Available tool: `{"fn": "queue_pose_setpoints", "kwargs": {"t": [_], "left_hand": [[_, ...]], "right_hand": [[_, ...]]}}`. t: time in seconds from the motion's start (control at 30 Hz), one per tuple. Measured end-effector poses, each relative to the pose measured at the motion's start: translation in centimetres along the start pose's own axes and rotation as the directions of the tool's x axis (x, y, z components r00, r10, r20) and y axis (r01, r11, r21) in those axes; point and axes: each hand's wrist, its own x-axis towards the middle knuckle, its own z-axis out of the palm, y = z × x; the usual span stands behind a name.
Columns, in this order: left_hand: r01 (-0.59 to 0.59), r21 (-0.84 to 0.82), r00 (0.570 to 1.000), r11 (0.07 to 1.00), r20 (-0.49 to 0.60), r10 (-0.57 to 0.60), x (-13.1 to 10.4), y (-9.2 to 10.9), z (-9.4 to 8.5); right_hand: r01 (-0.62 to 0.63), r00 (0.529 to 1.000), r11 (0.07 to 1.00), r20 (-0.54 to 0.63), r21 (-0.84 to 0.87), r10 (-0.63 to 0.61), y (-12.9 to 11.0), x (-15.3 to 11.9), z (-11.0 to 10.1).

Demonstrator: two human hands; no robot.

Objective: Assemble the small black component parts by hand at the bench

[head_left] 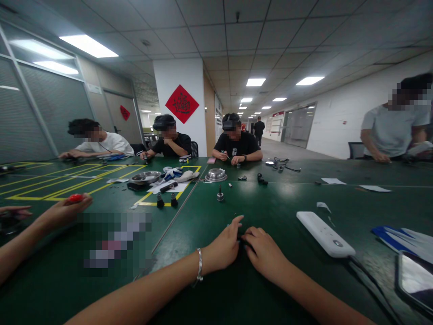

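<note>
My left hand (223,246) and my right hand (262,250) rest together on the green table (277,212), fingertips meeting over a small dark object (242,238) that is mostly hidden between them. A silver bracelet (200,266) circles my left wrist. What the small object is cannot be made out. A white remote-like device (324,234) lies to the right of my right hand, with a cable trailing from its near end.
A small metal part (220,195), two black caps (165,200) and a metal bowl (216,174) lie further out. A co-worker's hand (69,208) at left holds a red piece. A phone (415,279) and blue-white cloth (404,239) lie at right. Other people sit around the table.
</note>
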Motion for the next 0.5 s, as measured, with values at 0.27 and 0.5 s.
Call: {"fn": "queue_pose_setpoints", "kwargs": {"t": [0.27, 0.5], "left_hand": [[0.059, -0.037, 0.996, 0.998, -0.058, -0.061, 0.41, -0.39, -0.33], [0.059, -0.034, 0.996, 0.998, -0.067, -0.061, 0.94, -1.00, -0.28]], "right_hand": [[0.029, 0.999, 0.999, -0.017, 0.036, -0.028, 0.00, 0.00, 0.11], [0.018, 0.999, 1.000, -0.042, 0.004, -0.018, -0.16, -0.17, 0.26]]}}
